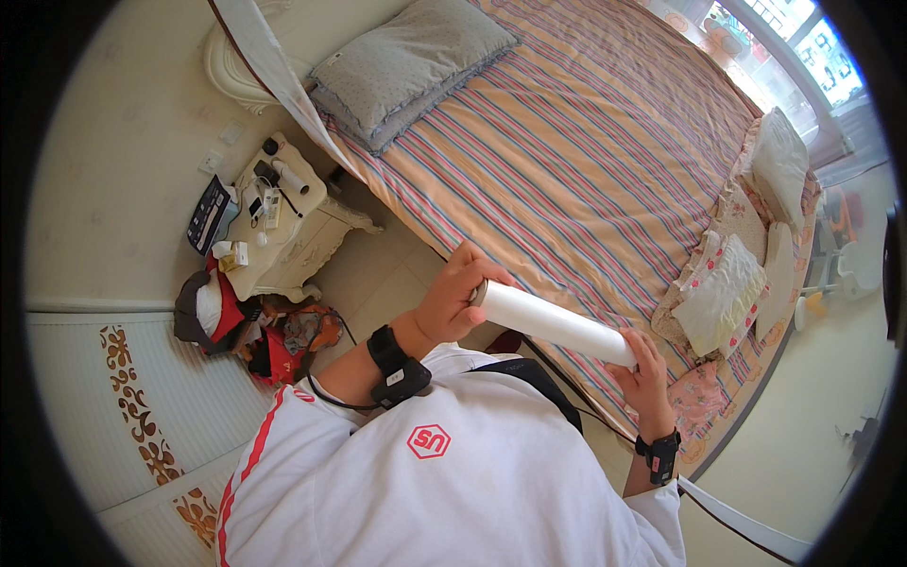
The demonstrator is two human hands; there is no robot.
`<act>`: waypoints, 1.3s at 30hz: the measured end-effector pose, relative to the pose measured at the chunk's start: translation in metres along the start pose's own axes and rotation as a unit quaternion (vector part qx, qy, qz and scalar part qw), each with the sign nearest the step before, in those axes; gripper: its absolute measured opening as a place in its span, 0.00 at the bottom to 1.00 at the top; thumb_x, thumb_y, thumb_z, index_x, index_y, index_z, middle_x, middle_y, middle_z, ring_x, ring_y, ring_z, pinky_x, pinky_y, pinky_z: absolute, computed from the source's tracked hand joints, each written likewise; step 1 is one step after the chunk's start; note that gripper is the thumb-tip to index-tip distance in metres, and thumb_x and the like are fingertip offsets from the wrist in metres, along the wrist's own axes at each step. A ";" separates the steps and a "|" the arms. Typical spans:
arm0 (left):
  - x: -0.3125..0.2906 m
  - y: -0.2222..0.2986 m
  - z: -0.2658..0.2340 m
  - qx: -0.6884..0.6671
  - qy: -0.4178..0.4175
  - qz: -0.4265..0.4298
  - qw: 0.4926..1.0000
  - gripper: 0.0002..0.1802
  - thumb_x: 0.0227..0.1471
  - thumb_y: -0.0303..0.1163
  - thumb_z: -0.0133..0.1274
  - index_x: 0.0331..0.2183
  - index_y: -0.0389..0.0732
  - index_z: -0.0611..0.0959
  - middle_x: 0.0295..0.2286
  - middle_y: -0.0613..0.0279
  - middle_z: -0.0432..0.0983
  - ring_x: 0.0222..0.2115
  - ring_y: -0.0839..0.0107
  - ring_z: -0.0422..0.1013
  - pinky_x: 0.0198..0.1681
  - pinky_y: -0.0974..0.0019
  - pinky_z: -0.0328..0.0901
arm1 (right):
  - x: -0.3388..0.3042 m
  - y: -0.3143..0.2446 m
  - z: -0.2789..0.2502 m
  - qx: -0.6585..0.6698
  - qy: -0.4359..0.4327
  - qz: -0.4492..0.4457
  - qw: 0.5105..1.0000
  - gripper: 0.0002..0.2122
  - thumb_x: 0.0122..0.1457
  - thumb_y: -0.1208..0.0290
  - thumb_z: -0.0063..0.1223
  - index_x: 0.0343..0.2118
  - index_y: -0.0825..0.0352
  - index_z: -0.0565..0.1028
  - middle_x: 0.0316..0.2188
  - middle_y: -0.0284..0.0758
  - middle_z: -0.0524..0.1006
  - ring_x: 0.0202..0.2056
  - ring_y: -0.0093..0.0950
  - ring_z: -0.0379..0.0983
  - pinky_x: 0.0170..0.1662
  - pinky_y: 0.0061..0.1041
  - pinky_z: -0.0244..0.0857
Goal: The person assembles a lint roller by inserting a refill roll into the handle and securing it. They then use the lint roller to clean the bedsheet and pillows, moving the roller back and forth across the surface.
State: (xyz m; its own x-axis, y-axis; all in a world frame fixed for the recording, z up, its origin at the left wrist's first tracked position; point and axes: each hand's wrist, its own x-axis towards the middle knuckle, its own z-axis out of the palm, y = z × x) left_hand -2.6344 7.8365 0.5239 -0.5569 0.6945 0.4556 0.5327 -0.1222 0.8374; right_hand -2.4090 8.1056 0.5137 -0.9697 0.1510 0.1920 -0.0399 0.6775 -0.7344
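Striped bed (567, 151), roll (557, 323) held up at its near edge.
Pillows (425, 66) lie toward the bed's far left end. The white roll is up off the bed, wound smooth, no loose length showing: it looks fully lifted but not unwound. Along the bed's near side, fingers of the left hand (453, 298) clasp the roll's left end, those of the right hand (646, 380) its right.

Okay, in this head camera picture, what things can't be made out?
All in the head view:
White roll: far right end, hidden by the right hand.
Bed: upper part, cut off by the top edge.
Nightstand: some things on top, too small to identify.
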 end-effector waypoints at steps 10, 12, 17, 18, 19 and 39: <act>-0.001 0.001 0.000 -0.001 -0.023 -0.004 1.000 0.34 0.57 0.62 0.37 0.41 0.39 0.77 0.33 0.59 0.66 0.37 0.65 0.61 0.43 0.65 0.59 | 0.008 0.003 -0.003 -0.011 -0.005 -0.002 1.000 0.26 0.46 0.69 0.66 0.50 0.64 0.71 0.43 0.44 0.76 0.40 0.42 0.76 0.39 0.32 0.70; 0.001 0.002 0.001 0.004 -0.029 -0.015 0.999 0.35 0.58 0.62 0.35 0.39 0.39 0.78 0.33 0.57 0.65 0.36 0.65 0.63 0.43 0.65 0.59 | 0.010 0.003 -0.003 -0.019 0.005 -0.006 1.000 0.26 0.46 0.69 0.67 0.50 0.64 0.71 0.43 0.43 0.76 0.40 0.42 0.76 0.39 0.32 0.71; 0.003 0.002 0.000 -0.018 -0.050 0.004 0.999 0.25 0.55 0.52 0.50 0.42 0.40 0.75 0.35 0.58 0.68 0.36 0.65 0.66 0.41 0.65 0.61 | 0.012 0.003 -0.003 -0.025 0.001 -0.006 1.000 0.26 0.46 0.68 0.66 0.50 0.63 0.71 0.44 0.43 0.76 0.40 0.41 0.76 0.39 0.31 0.71; 0.005 0.002 0.001 -0.014 -0.049 0.007 0.999 0.24 0.54 0.49 0.54 0.43 0.41 0.74 0.35 0.58 0.69 0.35 0.65 0.66 0.41 0.65 0.62 | 0.013 0.003 -0.003 -0.026 -0.002 -0.005 1.000 0.26 0.46 0.69 0.66 0.50 0.63 0.71 0.44 0.43 0.76 0.41 0.41 0.76 0.39 0.31 0.71; 0.004 0.001 0.000 -0.015 -0.054 -0.003 0.998 0.23 0.52 0.46 0.57 0.44 0.41 0.74 0.35 0.58 0.70 0.35 0.65 0.68 0.40 0.65 0.63 | 0.014 0.003 -0.004 -0.023 -0.007 0.008 1.000 0.26 0.46 0.69 0.66 0.50 0.62 0.71 0.44 0.43 0.76 0.41 0.41 0.76 0.39 0.31 0.71; -0.012 -0.017 -0.016 -0.165 0.025 -0.103 0.981 0.20 0.51 0.40 0.60 0.40 0.42 0.71 0.36 0.58 0.72 0.37 0.70 0.71 0.41 0.66 0.67 | 0.022 0.021 -0.007 0.250 0.000 0.051 0.967 0.32 0.40 0.60 0.73 0.50 0.63 0.72 0.38 0.24 0.76 0.23 0.12 0.55 0.25 0.12 0.49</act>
State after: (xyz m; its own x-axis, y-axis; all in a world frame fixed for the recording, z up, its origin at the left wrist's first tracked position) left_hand -2.6471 7.8186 0.5089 -0.6661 0.6938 0.2736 0.1745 -0.2116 0.9616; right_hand -2.4290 8.1287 0.5070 -0.9747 0.1987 0.1019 -0.0553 0.2271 -0.9723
